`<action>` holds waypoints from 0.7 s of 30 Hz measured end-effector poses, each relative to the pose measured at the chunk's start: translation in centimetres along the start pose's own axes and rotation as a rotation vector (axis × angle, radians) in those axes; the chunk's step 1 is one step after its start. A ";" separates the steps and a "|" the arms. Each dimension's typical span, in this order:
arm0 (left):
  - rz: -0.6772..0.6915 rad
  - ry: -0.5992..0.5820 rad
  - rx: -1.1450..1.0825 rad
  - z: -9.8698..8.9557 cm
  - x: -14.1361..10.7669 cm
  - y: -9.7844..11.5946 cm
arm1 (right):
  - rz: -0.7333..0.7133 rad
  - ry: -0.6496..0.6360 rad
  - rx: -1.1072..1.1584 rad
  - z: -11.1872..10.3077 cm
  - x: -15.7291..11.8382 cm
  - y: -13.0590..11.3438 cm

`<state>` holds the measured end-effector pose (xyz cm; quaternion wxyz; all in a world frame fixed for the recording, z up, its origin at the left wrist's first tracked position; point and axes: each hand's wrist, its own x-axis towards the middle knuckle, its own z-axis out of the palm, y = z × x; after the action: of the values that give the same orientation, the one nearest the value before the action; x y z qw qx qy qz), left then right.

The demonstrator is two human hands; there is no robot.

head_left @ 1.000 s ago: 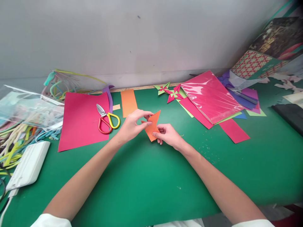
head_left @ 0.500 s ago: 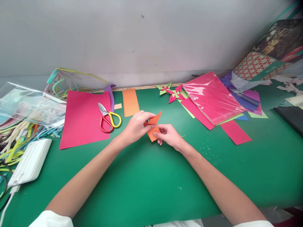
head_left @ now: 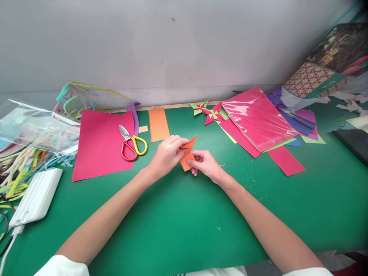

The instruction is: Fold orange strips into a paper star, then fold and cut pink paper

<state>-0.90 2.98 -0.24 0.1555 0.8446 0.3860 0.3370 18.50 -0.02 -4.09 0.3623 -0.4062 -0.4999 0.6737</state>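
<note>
A small piece of folded orange paper (head_left: 187, 156) is held between both hands above the green table, one pointed corner rising up and to the right. My left hand (head_left: 166, 155) pinches its upper left part, the fingers covering some of the folds. On the lower right edge, my right hand (head_left: 205, 165) grips the paper with the thumb on top and the fingers curled beneath. Behind my left hand lies a flat orange paper strip (head_left: 159, 124). Scissors (head_left: 130, 142) with one red and one yellow handle rest to its left.
Under the scissors is a red paper sheet (head_left: 100, 149). Folded paper stars (head_left: 212, 114) lie at the back, beside a wrapped pack of red paper (head_left: 258, 119). A white power bank (head_left: 37, 195) with a cable and coloured strips (head_left: 17, 176) are at the left.
The left fingers have shifted slightly on the orange paper, and its upper flap is a little more closed over. Both hands keep their hold; the rest stays put.
</note>
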 end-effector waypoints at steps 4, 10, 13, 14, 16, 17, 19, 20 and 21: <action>0.051 0.024 0.027 0.6 -0.4 0.6 | -0.019 -0.003 0.006 0.0 0.0 0.0; 0.205 0.005 0.148 1.1 -1.2 0.9 | -0.021 0.037 0.030 0.1 -0.1 0.0; 0.280 -0.043 0.232 1.2 -1.4 1.0 | -0.025 0.056 0.034 0.2 -0.1 -0.2; 0.295 -0.052 0.233 1.2 -1.5 0.9 | -0.024 0.052 0.040 0.2 -0.2 -0.3; 0.323 -0.054 0.195 1.1 -1.5 0.5 | -0.020 0.051 0.061 0.2 -0.2 -0.5; 0.341 -0.049 0.171 1.1 -1.5 0.2 | -0.018 0.054 0.071 0.2 -0.2 -0.5; 0.379 -0.021 0.126 1.1 -1.7 -0.5 | -0.027 0.065 0.095 0.1 -0.3 -0.5; 0.397 0.001 0.102 1.1 -1.8 -0.8 | -0.039 0.070 0.109 0.0 -0.3 -0.4; 0.409 0.021 0.077 1.1 -1.9 -1.1 | -0.054 0.074 0.125 -0.1 -0.2 -0.4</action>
<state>-1.66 2.25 -2.50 0.0474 0.9071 0.2208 0.3551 18.69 -0.12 -3.69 0.4231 -0.3939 -0.4538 0.6781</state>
